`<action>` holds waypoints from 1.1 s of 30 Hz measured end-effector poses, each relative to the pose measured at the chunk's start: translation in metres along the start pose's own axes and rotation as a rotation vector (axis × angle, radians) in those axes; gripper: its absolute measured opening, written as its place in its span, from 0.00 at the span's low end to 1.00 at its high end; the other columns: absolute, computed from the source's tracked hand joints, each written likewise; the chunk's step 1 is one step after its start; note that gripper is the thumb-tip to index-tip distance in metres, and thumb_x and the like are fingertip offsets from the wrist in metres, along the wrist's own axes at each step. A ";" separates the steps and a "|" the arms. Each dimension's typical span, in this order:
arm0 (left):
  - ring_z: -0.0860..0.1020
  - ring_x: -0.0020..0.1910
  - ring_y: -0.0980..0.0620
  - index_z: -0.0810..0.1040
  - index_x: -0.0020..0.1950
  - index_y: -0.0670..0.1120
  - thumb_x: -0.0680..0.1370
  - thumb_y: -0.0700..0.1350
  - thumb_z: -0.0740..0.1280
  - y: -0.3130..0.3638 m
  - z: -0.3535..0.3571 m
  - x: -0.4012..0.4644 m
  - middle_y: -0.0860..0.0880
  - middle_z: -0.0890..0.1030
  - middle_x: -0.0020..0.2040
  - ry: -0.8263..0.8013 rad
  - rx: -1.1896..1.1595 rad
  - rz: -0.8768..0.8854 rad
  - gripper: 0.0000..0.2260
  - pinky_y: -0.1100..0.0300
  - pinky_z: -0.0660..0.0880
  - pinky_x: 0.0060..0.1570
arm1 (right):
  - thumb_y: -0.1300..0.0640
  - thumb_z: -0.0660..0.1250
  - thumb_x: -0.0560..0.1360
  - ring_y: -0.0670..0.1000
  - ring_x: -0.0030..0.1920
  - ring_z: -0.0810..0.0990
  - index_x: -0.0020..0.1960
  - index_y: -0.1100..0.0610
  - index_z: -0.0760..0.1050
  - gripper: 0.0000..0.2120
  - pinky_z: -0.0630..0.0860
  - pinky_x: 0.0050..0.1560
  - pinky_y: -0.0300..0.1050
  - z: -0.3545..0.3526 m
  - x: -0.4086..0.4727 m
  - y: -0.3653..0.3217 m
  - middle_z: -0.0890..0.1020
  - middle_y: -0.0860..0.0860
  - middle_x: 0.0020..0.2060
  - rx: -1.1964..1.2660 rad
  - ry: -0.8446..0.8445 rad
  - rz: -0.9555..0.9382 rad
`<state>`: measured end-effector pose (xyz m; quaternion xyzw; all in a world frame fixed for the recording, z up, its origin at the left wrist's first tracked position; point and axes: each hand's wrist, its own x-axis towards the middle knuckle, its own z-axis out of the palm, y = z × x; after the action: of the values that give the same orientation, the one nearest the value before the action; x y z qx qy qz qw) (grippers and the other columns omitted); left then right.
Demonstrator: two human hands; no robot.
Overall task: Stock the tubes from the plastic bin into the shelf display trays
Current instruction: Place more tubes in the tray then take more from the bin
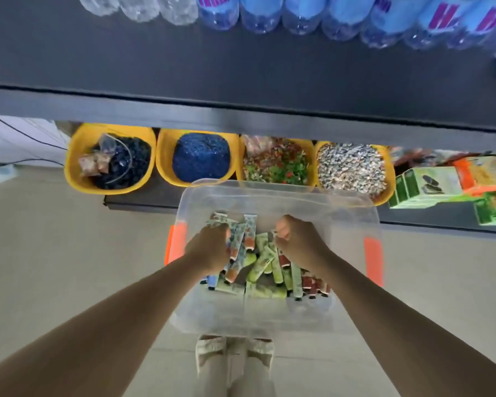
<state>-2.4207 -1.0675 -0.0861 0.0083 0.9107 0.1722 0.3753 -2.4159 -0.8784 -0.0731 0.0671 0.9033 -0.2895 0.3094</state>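
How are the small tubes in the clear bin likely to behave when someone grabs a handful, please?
The tubes look flat-ended and slim, so they probably won't roll far. They lie loosely heaped in the plastic bin, so some may slip from a handful. Both the left hand and right hand grip several, suggesting they're light.

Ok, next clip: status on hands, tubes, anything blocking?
Both hands in the clear bin: left hand and right hand each gripping tubes. Pile not yet shelved. Nothing blocking; yellow tubs sit behind the bin.
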 end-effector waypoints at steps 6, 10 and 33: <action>0.77 0.55 0.43 0.73 0.56 0.42 0.77 0.43 0.65 -0.008 0.065 0.073 0.43 0.78 0.55 0.070 0.003 -0.056 0.10 0.55 0.72 0.44 | 0.61 0.64 0.76 0.56 0.54 0.78 0.59 0.63 0.69 0.14 0.75 0.56 0.53 0.063 0.075 0.029 0.79 0.59 0.54 0.068 -0.012 -0.002; 0.79 0.48 0.46 0.75 0.47 0.42 0.78 0.47 0.66 -0.006 0.090 0.093 0.44 0.80 0.47 0.165 0.099 -0.077 0.08 0.56 0.73 0.42 | 0.58 0.64 0.77 0.54 0.46 0.80 0.61 0.64 0.66 0.16 0.78 0.44 0.45 0.092 0.105 0.041 0.80 0.58 0.50 0.105 0.019 0.029; 0.76 0.42 0.44 0.68 0.56 0.41 0.75 0.46 0.64 0.009 0.030 0.039 0.46 0.75 0.41 0.141 -0.165 0.092 0.14 0.55 0.70 0.38 | 0.57 0.65 0.76 0.50 0.33 0.75 0.41 0.59 0.74 0.07 0.68 0.38 0.40 0.014 0.046 0.021 0.75 0.51 0.31 0.208 -0.004 0.002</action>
<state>-2.4291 -1.0436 -0.1299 0.0070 0.9162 0.2638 0.3016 -2.4393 -0.8721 -0.1201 0.0990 0.8676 -0.3817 0.3028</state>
